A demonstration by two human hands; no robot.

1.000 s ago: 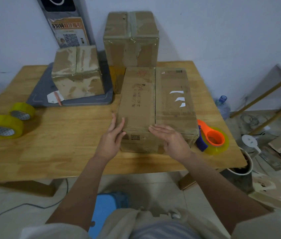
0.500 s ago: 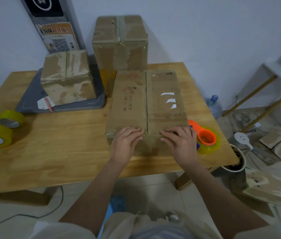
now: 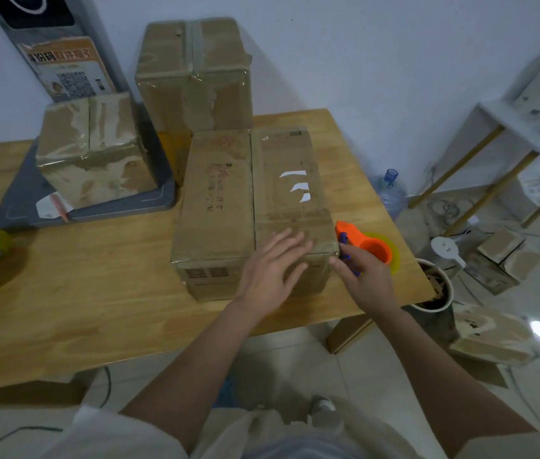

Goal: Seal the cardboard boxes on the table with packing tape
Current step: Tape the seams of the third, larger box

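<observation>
1. The left hand [image 3: 273, 266], fingers spread flat, presses the near right corner of the long cardboard box [image 3: 252, 207] on the wooden table [image 3: 96, 293].
2. The right hand [image 3: 366, 276] lies on the orange tape dispenser [image 3: 366, 245] just beside the box; its grip cannot be told.
3. Half a second ago both hands pressed the box's near edge; the right has since left it.

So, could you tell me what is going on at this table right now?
A person is sealing cardboard boxes. Their left hand lies flat on the near end of the long box, whose centre seam looks untaped, while the right hand reaches for the orange tape dispenser beside it. Two taped boxes stand behind.
</observation>
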